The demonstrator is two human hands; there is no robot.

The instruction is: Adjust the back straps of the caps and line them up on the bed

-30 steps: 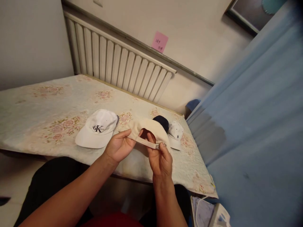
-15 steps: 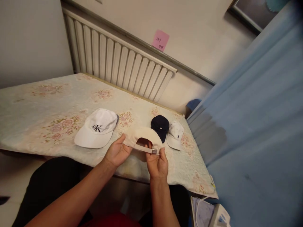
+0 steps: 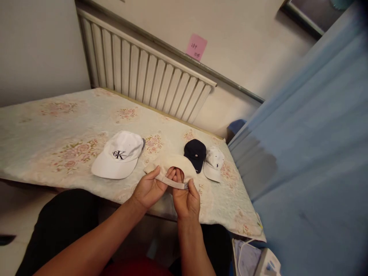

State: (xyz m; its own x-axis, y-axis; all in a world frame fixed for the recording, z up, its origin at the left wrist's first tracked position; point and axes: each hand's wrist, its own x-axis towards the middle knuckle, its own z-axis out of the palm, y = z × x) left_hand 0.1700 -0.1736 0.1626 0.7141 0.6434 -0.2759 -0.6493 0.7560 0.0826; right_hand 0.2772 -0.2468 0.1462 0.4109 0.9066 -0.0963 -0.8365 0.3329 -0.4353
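Observation:
Between my hands is a cream baseball cap (image 3: pixel 184 163), its back opening and strap facing me. My left hand (image 3: pixel 151 188) grips the strap's left side, thumb on top and fingers beneath. At the strap's right end, by a small metal buckle, my right hand (image 3: pixel 186 199) pinches with its thumb. Fingertips of both hands show through the opening. A white cap with black CK letters (image 3: pixel 119 155) lies to the left on the bed. Beyond the held cap sit a black cap (image 3: pixel 195 153) and a white cap with a small dark logo (image 3: pixel 213 165).
A flowered cover (image 3: pixel 77 153) spreads over the bed. Behind it stand a white radiator (image 3: pixel 143 69) and a wall with a pink note (image 3: pixel 196 46). Blue curtains (image 3: pixel 310 153) hang at the right. A white box (image 3: pixel 267 262) is low at the right, near a cable.
My left hand has slid right along the strap, closer to my right hand. Its fingers now show inside the cap's opening. My right hand has shifted slightly left.

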